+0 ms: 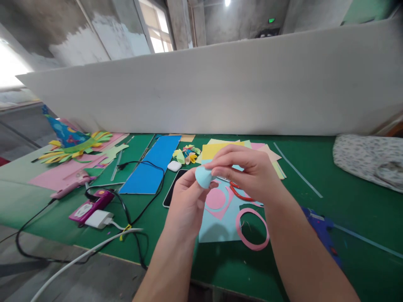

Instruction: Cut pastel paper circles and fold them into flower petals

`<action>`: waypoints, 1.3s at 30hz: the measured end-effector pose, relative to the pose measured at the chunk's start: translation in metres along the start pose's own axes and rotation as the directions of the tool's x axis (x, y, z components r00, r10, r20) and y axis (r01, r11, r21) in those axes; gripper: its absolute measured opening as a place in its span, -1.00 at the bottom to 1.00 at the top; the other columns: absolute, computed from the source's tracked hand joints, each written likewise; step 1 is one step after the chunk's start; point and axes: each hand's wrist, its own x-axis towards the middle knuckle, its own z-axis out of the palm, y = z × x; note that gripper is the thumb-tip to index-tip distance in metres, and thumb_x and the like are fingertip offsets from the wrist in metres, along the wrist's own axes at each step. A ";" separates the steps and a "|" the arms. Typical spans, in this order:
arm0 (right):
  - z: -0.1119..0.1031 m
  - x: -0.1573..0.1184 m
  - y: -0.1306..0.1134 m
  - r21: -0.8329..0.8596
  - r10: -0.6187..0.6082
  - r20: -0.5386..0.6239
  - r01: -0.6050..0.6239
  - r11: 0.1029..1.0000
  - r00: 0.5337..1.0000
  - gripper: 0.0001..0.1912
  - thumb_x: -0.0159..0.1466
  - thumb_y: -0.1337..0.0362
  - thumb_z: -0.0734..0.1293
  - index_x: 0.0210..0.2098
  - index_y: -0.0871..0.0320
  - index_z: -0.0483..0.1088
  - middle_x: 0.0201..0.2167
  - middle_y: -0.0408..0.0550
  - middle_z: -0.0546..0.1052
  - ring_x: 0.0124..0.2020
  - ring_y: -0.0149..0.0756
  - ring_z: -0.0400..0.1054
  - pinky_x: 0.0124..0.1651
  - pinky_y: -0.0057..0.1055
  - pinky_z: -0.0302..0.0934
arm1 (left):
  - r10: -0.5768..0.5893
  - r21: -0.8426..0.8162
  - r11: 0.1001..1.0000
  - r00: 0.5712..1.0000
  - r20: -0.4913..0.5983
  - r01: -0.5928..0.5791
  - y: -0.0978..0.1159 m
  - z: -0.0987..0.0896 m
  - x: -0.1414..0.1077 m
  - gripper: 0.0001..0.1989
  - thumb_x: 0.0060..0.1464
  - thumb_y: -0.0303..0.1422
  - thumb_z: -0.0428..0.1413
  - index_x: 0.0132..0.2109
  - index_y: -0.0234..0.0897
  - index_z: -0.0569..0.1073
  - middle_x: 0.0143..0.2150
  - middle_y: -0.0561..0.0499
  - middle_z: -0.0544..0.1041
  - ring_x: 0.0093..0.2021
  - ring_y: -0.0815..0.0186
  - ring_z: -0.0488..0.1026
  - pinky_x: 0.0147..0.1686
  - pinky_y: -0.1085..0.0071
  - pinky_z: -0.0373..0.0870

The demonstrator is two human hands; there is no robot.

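Observation:
A small light blue paper cone is held up above the table between both hands. My left hand grips its lower left side with fingers and thumb. With a pinch, my right hand holds its upper right edge. Below them lie a light blue sheet, a pink paper disc and a pink paper ring. Red-handled scissors rest partly behind my right hand.
Blue board, a phone, a power strip and cables lie left. A decorated paper hat stands far left. Behind are paper flowers and yellow sheets. A blue glue gun lies right, below a patterned pouch.

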 end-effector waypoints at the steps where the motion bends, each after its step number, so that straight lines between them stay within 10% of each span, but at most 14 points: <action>1: 0.001 0.000 0.000 -0.006 -0.002 -0.007 0.001 1.000 1.000 -0.92 0.20 0.39 0.42 -0.34 0.11 0.59 -0.38 -0.14 0.56 -0.31 -0.43 0.42 -0.36 -0.52 0.33 | 0.001 0.001 1.000 1.000 0.005 -0.001 0.000 0.000 0.000 -0.82 -0.18 -0.32 0.36 -0.36 -0.22 0.57 -0.36 0.07 0.55 -0.42 0.47 0.45 -0.35 0.53 0.43; 15: -0.004 -0.003 0.004 0.132 0.006 0.075 -0.016 0.991 0.997 -0.76 0.19 0.40 0.44 -0.20 -0.04 0.59 -0.23 -0.11 0.52 -0.11 -0.32 0.41 -0.11 -0.39 0.40 | -0.171 -0.163 0.964 0.956 0.237 0.212 0.000 -0.004 0.000 -0.87 -0.04 -0.29 0.29 -0.31 -0.21 0.57 -0.34 0.07 0.48 -0.32 0.44 0.42 -0.31 0.50 0.44; 39: -0.009 -0.004 -0.004 0.296 -0.035 0.197 -0.025 0.955 0.980 -0.72 0.12 0.33 0.49 -0.16 -0.06 0.58 -0.18 -0.10 0.60 -0.06 -0.21 0.43 0.03 -0.23 0.36 | -0.067 0.020 0.998 0.956 0.286 0.064 0.005 0.001 -0.009 -0.91 -0.11 -0.32 0.33 -0.37 -0.15 0.62 -0.44 0.08 0.52 -0.44 0.47 0.41 -0.43 0.58 0.42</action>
